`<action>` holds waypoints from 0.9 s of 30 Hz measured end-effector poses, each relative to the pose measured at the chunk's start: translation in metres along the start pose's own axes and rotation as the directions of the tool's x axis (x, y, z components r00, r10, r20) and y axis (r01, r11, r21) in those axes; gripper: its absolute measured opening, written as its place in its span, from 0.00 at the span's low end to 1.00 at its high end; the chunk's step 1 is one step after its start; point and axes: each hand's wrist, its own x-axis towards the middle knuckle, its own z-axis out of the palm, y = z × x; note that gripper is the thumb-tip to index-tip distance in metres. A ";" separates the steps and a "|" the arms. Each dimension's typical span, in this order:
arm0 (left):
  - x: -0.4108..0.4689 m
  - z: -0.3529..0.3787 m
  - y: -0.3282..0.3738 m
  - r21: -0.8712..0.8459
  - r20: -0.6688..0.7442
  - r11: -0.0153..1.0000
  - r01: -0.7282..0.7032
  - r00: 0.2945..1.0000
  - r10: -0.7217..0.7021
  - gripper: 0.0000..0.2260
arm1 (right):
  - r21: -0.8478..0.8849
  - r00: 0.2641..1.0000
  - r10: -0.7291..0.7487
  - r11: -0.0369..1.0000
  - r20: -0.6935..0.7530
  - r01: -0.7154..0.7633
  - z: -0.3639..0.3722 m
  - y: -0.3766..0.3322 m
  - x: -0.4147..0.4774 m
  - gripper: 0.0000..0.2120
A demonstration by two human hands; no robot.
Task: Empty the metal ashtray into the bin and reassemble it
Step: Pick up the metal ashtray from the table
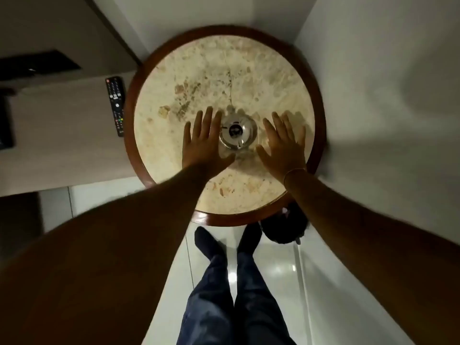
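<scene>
Fingers (199, 120) spread, both hands flank upright round ashtray (236, 131), assembled.

The ashtray (237, 131) stands near the middle of the round table (249, 70), between my left hand (204, 143) and right hand (282, 148). A remote control (116, 105) lies beside the table's left edge.

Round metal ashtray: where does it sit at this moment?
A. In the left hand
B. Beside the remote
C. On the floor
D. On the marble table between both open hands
D: the round metal ashtray rests on the round marble-topped table, with the open left hand and right hand either side.
</scene>
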 end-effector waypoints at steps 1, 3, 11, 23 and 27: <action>0.010 0.004 0.004 -0.007 -0.004 1.000 -0.013 1.000 0.013 0.55 | -0.013 1.000 0.002 1.000 0.007 -0.002 0.002 0.001 0.004 0.34; 0.026 0.005 0.013 -0.032 0.031 0.999 -0.004 0.999 0.005 0.56 | -0.017 0.999 0.036 0.999 0.025 -0.036 0.003 0.003 0.011 0.34; 0.049 0.018 0.039 -0.083 0.202 0.993 0.086 0.977 -0.067 0.56 | 0.182 0.983 0.186 0.966 0.003 -0.183 0.019 -0.005 0.008 0.29; 0.003 -0.025 0.045 -0.256 0.211 0.966 0.025 0.977 0.030 0.52 | 0.814 0.725 0.381 -0.174 0.575 -0.554 0.010 -0.038 -0.005 0.29; -0.022 -0.072 0.057 -0.277 0.233 0.956 -0.093 0.959 0.161 0.50 | 0.583 0.760 -0.101 -0.579 0.642 -0.570 -0.029 -0.051 -0.018 0.39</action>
